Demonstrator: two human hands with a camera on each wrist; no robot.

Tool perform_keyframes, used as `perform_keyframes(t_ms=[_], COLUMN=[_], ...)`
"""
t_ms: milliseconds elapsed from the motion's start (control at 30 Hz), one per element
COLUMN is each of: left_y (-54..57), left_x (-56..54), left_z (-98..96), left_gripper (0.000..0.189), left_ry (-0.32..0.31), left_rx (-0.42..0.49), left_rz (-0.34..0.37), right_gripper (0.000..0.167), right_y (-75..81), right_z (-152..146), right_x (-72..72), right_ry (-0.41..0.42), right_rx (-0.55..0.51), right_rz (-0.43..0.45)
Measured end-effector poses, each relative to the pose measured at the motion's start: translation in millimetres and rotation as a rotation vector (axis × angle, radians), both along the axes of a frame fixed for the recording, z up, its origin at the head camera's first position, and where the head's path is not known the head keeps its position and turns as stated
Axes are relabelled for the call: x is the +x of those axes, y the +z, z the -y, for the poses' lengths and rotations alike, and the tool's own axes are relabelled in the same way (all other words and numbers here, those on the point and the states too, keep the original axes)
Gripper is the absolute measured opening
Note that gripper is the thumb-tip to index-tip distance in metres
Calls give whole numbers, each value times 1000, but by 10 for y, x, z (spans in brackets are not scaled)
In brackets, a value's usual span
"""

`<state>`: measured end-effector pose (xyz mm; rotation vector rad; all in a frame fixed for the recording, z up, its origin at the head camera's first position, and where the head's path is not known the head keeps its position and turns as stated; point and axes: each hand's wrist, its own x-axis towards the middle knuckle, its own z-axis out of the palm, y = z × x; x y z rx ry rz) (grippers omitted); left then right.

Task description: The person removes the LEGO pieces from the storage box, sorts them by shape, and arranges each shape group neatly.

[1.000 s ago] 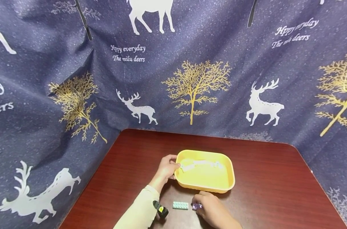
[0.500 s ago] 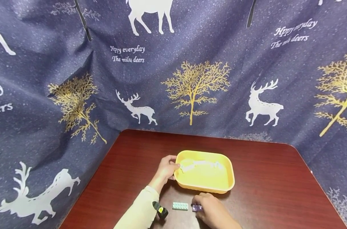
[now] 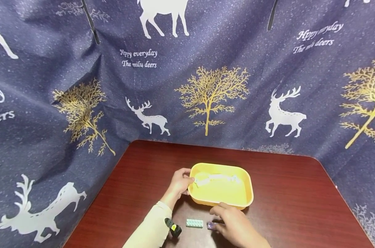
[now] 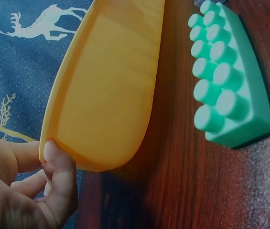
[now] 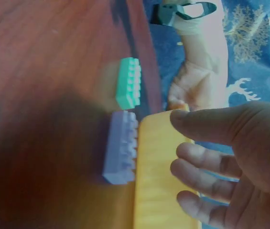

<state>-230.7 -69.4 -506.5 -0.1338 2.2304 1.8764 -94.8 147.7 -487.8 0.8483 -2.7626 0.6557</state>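
Note:
My left hand (image 3: pixel 179 182) pinches the rim of a yellow plastic tub (image 3: pixel 250 193) at its left end. In the left wrist view, the thumb (image 4: pixel 60 164) lies over that tub's rim (image 4: pixel 48 119). My right hand (image 3: pixel 235 224) is beside a purple toy brick (image 3: pixel 210 225), which it partly covers in the head view. From the right wrist, the purple brick (image 5: pixel 118 152) appears apart from the right hand (image 5: pixel 249 152), whose fingers are spread and hold nothing. A mint-green studded brick (image 3: pixel 194 223) lies left of the purple one, in front of the tub, studs upward.
All of this stands on a dark red wooden table (image 3: pixel 286 193). Pale, washed-out shapes (image 3: pixel 221 176) show inside the tub; glare hides what they are. A dark blue printed cloth (image 3: pixel 156 86) hangs behind the table and along its left side.
My right hand has let go of the purple brick, its fingers opening and shifting slightly right and up. The left hand, tub and green brick have stayed put.

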Motion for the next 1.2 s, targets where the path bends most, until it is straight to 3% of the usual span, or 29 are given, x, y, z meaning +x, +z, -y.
perform_keyframes(t_ms=[167, 500, 800, 967, 1200], left_y=[-10, -11, 23, 34, 12], left_x=[5, 21, 11, 12, 4], left_z=[-2, 3, 7, 13, 6], left_gripper=[47, 47, 47, 46, 47], left_ry=[-2, -7, -3, 3, 5], left_rx=[-2, -1, 6, -1, -2], left_rz=[-13, -12, -12, -10, -9], right_gripper=[29, 32, 34, 35, 36], right_y=[122, 259, 239, 214, 107], right_z=[-28, -65, -99, -90, -79], right_x=[-70, -304, -555, -678, -854], right_ry=[-19, -52, -75, -108, -156], right_rx=[-11, 7, -9, 1, 14], right_rz=[-48, -36, -56, -14, -17])
